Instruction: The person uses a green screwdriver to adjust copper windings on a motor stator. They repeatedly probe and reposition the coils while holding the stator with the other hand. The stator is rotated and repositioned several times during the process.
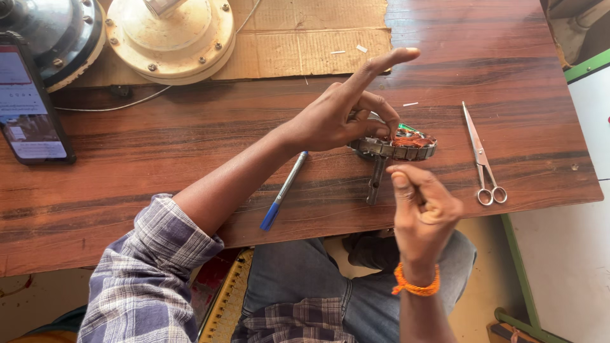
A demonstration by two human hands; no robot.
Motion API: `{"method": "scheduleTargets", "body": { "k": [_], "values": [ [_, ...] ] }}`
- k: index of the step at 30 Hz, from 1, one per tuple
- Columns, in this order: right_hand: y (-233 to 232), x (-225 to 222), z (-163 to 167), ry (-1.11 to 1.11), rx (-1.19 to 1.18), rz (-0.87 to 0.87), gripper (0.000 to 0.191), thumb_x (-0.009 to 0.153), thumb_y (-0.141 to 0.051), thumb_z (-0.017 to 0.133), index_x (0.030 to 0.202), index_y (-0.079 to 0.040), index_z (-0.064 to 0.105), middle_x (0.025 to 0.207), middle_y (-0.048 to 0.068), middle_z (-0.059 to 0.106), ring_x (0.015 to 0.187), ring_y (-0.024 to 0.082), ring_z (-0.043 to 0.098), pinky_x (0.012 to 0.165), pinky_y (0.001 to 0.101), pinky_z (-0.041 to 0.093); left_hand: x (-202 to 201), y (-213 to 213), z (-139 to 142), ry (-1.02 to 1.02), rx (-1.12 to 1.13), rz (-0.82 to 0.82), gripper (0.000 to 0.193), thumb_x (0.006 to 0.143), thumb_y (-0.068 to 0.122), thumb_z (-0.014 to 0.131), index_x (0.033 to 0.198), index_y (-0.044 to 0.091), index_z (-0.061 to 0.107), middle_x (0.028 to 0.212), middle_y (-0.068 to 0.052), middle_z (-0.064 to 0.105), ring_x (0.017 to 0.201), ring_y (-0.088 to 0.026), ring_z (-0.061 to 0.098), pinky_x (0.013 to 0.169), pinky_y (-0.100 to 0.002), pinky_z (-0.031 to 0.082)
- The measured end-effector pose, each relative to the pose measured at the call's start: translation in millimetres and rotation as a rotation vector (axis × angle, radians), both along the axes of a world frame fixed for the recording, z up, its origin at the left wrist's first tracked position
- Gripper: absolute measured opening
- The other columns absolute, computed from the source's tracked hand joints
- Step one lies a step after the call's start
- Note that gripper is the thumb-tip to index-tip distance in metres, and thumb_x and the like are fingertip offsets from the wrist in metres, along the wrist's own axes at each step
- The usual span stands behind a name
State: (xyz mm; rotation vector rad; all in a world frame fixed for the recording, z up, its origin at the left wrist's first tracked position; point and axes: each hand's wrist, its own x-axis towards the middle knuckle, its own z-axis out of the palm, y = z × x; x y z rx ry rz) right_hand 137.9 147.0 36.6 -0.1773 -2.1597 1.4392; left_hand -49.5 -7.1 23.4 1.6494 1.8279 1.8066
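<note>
I see the stator, a flat metal ring with copper windings, lying on the wooden surface near its front edge. Its face is up; from this angle its wide axis runs left to right. A metal shaft sticks out from its left underside and points toward me, its long axis running front to back.

My left hand rests on the stator's left rim, thumb and bent fingers pinching at the windings, index finger stretched out toward the far right. My right hand hovers just in front of the stator, fingers curled together, thumb up; I cannot tell whether it grips anything.

A blue pen lies left of the shaft, slanted, cap toward me. Scissors lie right of the stator, closed, tips away from me, handles near the edge.

Far left: a phone, a cream round housing on cardboard, and a grey one.
</note>
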Motion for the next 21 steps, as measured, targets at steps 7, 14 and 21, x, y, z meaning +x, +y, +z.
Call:
{"method": "scheduleTargets", "body": {
  "k": [7,14,21],
  "values": [
    [-8.6,7.8,-33.1,-0.027,-0.132,-0.035,0.012,0.105,-0.006,0.066,0.106,0.004,0.073,0.091,-0.003,0.070,0.082,0.004,0.056,0.074,0.0195,0.045,6.1,2.9,15.8,0.041,-0.055,0.054,0.079,0.099,0.011,0.079,0.159,0.017,0.029,0.166,-0.006,0.039,0.108,-0.016,0.081,0.078,-0.027,0.064],
    [6.1,17.8,-39.1,-0.101,0.013,-0.175,0.015,0.102,-0.007,0.069,0.113,-0.001,0.077,0.096,0.002,0.076,0.083,0.004,0.064,0.075,0.0207,0.052,52.6,14.3,32.1,0.442,-0.211,0.393,0.076,0.085,0.043,0.083,0.147,0.019,0.048,0.124,0.000,0.064,0.108,-0.020,0.066,0.097,-0.040,0.051],
    [65.9,4.7,-1.2,-0.015,0.116,-0.099,0.010,0.107,-0.010,0.077,0.113,-0.001,0.079,0.088,0.002,0.069,0.074,0.002,0.054,0.065,0.0174,0.039,63.4,16.7,14.8,0.621,-0.135,0.597,0.041,0.089,0.036,0.084,0.118,0.015,0.063,0.117,0.004,0.065,0.104,-0.018,0.060,0.088,-0.036,0.050]
  ]
}}
